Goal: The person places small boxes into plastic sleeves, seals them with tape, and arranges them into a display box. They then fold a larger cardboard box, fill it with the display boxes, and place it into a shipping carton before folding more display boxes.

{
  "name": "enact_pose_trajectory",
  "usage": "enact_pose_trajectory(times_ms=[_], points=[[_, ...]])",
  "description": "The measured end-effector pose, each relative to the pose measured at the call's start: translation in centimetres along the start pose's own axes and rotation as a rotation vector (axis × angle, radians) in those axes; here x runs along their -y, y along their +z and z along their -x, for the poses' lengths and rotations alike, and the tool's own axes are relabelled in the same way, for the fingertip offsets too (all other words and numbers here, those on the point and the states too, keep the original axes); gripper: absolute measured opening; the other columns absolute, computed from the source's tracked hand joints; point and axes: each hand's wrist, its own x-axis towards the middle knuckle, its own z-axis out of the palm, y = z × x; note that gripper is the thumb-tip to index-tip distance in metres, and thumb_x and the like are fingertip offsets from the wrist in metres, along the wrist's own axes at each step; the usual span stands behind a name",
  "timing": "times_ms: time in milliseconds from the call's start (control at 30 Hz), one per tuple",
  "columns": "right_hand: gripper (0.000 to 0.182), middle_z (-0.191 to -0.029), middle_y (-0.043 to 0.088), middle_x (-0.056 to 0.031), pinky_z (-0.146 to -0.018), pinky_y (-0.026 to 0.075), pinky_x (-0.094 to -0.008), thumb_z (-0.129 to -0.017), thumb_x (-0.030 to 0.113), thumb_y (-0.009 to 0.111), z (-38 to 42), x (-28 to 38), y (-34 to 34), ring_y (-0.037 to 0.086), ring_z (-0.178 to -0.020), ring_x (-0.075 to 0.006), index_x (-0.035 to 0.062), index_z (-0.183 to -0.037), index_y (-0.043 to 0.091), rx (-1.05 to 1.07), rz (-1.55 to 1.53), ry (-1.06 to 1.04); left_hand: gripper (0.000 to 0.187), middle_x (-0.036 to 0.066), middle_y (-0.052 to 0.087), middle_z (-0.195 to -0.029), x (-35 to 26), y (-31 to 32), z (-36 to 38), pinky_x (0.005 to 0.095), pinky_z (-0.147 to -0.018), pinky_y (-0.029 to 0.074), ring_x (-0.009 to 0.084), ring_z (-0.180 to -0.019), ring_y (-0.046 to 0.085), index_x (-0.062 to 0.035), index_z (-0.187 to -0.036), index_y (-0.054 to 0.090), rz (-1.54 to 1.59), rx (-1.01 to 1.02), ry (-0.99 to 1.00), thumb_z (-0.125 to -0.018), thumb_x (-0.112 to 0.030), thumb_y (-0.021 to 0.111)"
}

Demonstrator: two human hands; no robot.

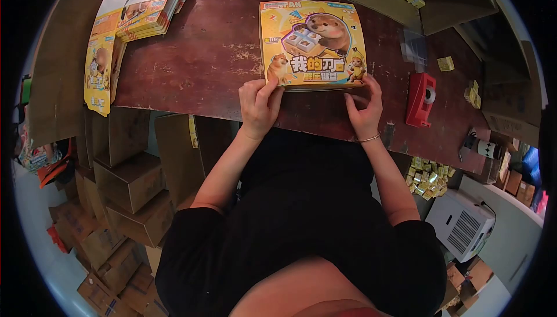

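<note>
A yellow printed cardboard box, with cartoon animals and large lettering on its lid, lies on the dark red table before me. My left hand is closed at the box's near left corner, fingertips pressed to the edge. At the near right corner, my right hand has its fingers against the side and its thumb by the front face. Both hands grip the box at its near edge. What is inside the box is hidden.
Flat printed box blanks are stacked at the left of the table. On the right are a red tape dispenser, clear plastic sheets and small yellow packets. An open carton borders the far right. Brown cartons stand below left.
</note>
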Motion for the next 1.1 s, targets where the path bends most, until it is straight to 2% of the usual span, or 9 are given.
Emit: enact_pose_trajectory(times_ms=[167, 233, 400, 500, 667, 733, 933, 1033, 1100], points=[[0.063, -0.130, 0.047, -0.0151, -0.088, 0.055, -0.0317, -0.077, -0.004, 0.070, -0.7, 0.9, -0.6, 0.051, -0.120, -0.0249, 0.0061, -0.133, 0.045, 0.058, -0.079, 0.189, 0.042, 0.010, 0.052, -0.096, -0.3, 0.4, 0.7, 0.0366, -0.068, 0.044, 0.0239, -0.079, 0.053, -0.0085, -0.111, 0.062, -0.018, 0.007, -0.115, -0.072, -0.002, 0.078], [0.062, -0.136, 0.044, -0.0168, -0.087, 0.054, -0.0337, -0.076, 0.001, 0.072, -1.6, 0.3, -1.5, 0.055, -0.116, -0.0301, 0.0052, -0.132, 0.045, 0.122, 0.223, -0.099, 0.045, 0.012, 0.053, -0.103, -0.8, -0.1, 1.0, 0.0362, -0.072, 0.046, 0.0258, -0.084, 0.055, -0.0082, -0.113, 0.060, -0.074, 0.041, -0.136, -0.072, -0.002, 0.077], [0.066, -0.135, 0.048, -0.0194, -0.095, 0.048, -0.0397, -0.076, 0.008, 0.077, -1.4, -2.3, -0.5, 0.054, -0.120, -0.0327, 0.0061, -0.134, 0.044, 0.132, 0.220, -0.137, 0.052, 0.023, 0.047, -0.129, -0.8, -0.1, 1.1, 0.0379, -0.083, 0.050, 0.0367, -0.105, 0.058, -0.0078, -0.122, 0.055, -0.122, 0.108, -0.078, -0.074, -0.003, 0.076], [0.066, -0.132, 0.052, -0.0195, -0.091, 0.051, -0.0383, -0.077, 0.009, 0.077, -0.7, -3.0, -0.2, 0.058, -0.116, -0.0316, 0.0076, -0.134, 0.045, 0.135, 0.127, -0.074, 0.056, 0.028, 0.042, -0.138, -0.2, 1.0, 2.7, 0.0420, -0.091, 0.049, 0.0447, -0.117, 0.053, -0.0083, -0.125, 0.051, 0.293, 0.106, -0.210, -0.075, -0.004, 0.076], [0.060, -0.120, 0.062, -0.0183, -0.079, 0.056, -0.0341, -0.079, 0.010, 0.076, -3.6, 2.7, -1.3, 0.067, -0.100, -0.0305, 0.0090, -0.132, 0.048, 0.093, 0.129, 0.010, 0.053, 0.022, 0.057, -0.123, -3.8, -1.7, -3.1, 0.0399, -0.081, 0.053, 0.0374, -0.104, 0.063, -0.0102, -0.129, 0.051, 0.092, 0.227, -0.429, -0.081, -0.014, 0.072], [0.051, -0.091, 0.069, -0.0167, -0.061, 0.055, -0.0378, -0.082, 0.021, 0.072, -6.0, 6.9, -3.2, 0.069, -0.071, -0.0309, 0.0137, -0.129, 0.051, 0.046, 0.374, -0.185, 0.051, 0.016, 0.064, -0.102, -4.9, -3.1, -8.1, 0.0380, -0.063, 0.053, 0.0321, -0.083, 0.067, -0.0155, -0.130, 0.053, -0.161, 0.260, -0.269, -0.084, -0.029, 0.068], [0.050, -0.078, 0.067, -0.0192, -0.060, 0.054, -0.0408, -0.085, 0.035, 0.068, -16.4, 6.8, -4.3, 0.067, -0.071, -0.0343, 0.0145, -0.127, 0.052, 0.071, 0.709, -0.155, 0.041, 0.013, 0.067, -0.081, -2.1, 1.2, -19.3, 0.0406, -0.057, 0.052, 0.0335, -0.068, 0.066, -0.0213, -0.120, 0.060, -0.512, 0.400, -0.177, -0.091, -0.048, 0.053], [0.044, -0.080, 0.069, -0.0173, -0.062, 0.055, -0.0352, -0.089, 0.028, 0.066, -17.9, 4.7, -6.2, 0.069, -0.073, -0.0284, 0.0127, -0.127, 0.052, 0.116, 0.541, -0.236, 0.044, 0.016, 0.069, -0.098, -0.2, 2.3, -22.0, 0.0460, -0.075, 0.052, 0.0363, -0.088, 0.067, -0.0240, -0.121, 0.062, -0.495, 0.531, -0.271, -0.093, -0.053, 0.043], [0.038, -0.080, 0.070, -0.0123, -0.063, 0.054, -0.0287, -0.092, 0.020, 0.062, -16.2, 4.7, -10.4, 0.069, -0.074, -0.0192, 0.0100, -0.128, 0.052, 0.295, -0.387, 0.260, 0.044, 0.016, 0.068, -0.108, 2.7, 3.4, -22.9, 0.0454, -0.086, 0.050, 0.0355, -0.103, 0.063, -0.0304, -0.124, 0.061, -0.377, 0.587, -0.365, -0.093, -0.055, 0.040]])
